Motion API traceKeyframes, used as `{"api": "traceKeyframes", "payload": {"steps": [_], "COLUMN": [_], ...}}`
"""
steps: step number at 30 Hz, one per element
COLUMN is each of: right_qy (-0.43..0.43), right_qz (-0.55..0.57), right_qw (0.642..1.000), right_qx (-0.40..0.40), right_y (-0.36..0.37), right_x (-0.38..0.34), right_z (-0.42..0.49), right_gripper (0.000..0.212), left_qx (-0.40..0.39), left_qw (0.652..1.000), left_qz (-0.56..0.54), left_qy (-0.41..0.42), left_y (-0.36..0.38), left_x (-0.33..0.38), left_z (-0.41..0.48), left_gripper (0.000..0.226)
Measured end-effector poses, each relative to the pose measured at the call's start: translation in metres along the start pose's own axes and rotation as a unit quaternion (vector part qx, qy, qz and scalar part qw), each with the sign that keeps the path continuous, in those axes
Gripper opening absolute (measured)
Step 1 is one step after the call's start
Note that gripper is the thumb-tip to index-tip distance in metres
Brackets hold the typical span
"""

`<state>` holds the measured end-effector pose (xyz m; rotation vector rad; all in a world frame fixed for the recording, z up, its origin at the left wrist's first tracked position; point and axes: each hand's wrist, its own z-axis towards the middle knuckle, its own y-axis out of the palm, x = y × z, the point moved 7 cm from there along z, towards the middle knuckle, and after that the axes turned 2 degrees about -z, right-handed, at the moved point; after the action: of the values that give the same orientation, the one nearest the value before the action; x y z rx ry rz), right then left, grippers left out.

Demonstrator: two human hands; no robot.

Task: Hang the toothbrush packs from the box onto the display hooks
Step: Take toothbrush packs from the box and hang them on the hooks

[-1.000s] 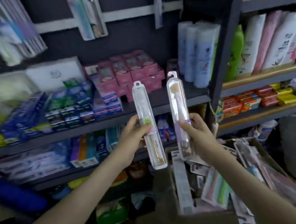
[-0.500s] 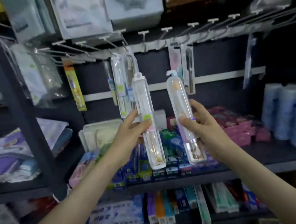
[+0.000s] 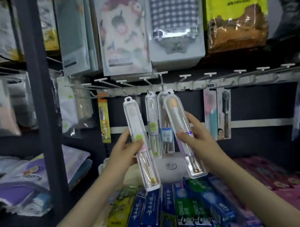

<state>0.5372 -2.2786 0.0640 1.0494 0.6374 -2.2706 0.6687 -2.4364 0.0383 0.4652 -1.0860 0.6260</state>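
My left hand grips a clear toothbrush pack with a green label, held upright with its hang tab just below the hook rail. My right hand grips a second clear pack with an orange brush head, tilted left, its top close to the packs hanging there. Two clear toothbrush packs hang on hooks between my hands. A row of white-tipped display hooks runs along the rail. The box is out of view.
A dark upright shelf post stands at the left. Large hanging packets fill the row above the hooks. Toothpaste boxes lie on the shelf below. Other carded items hang at the right.
Both hands have carried the packs up from the box area to the hook rail. The view has tilted upward. The right pack now leans left toward the hanging packs.
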Motion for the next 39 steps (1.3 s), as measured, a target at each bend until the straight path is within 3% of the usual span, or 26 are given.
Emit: {"api": "traceKeyframes", "payload": {"steps": [5, 11, 16, 22, 29, 39], "right_qy": [-0.013, -0.025, -0.03, -0.001, 0.017, -0.069], "right_qz": [-0.006, 0.022, 0.023, -0.063, -0.139, -0.168], "right_qw": [1.0, 0.996, 0.998, 0.998, 0.99, 0.983], "right_qx": [0.011, 0.078, 0.044, 0.008, -0.014, 0.013], "right_y": [0.016, 0.017, 0.018, 0.023, 0.024, 0.028], "right_x": [0.012, 0.028, 0.03, 0.039, 0.054, 0.024], "right_z": [0.029, 0.025, 0.038, 0.057, 0.069, 0.063], "right_gripper": [0.056, 0.06, 0.064, 0.07, 0.073, 0.069], "left_qx": [0.008, 0.015, 0.023, -0.005, -0.059, -0.102], "left_qw": [0.998, 0.996, 0.997, 0.998, 0.995, 0.993], "left_qz": [0.063, 0.086, 0.076, 0.067, 0.065, 0.036], "left_qy": [0.03, 0.034, 0.019, 0.012, 0.055, 0.046], "left_y": [0.001, -0.006, -0.008, -0.006, 0.011, 0.017], "left_x": [0.019, 0.021, 0.014, 0.007, 0.012, 0.021], "left_z": [0.014, 0.022, 0.03, 0.033, 0.032, 0.032], "left_gripper": [0.044, 0.044, 0.041, 0.049, 0.054, 0.07]}}
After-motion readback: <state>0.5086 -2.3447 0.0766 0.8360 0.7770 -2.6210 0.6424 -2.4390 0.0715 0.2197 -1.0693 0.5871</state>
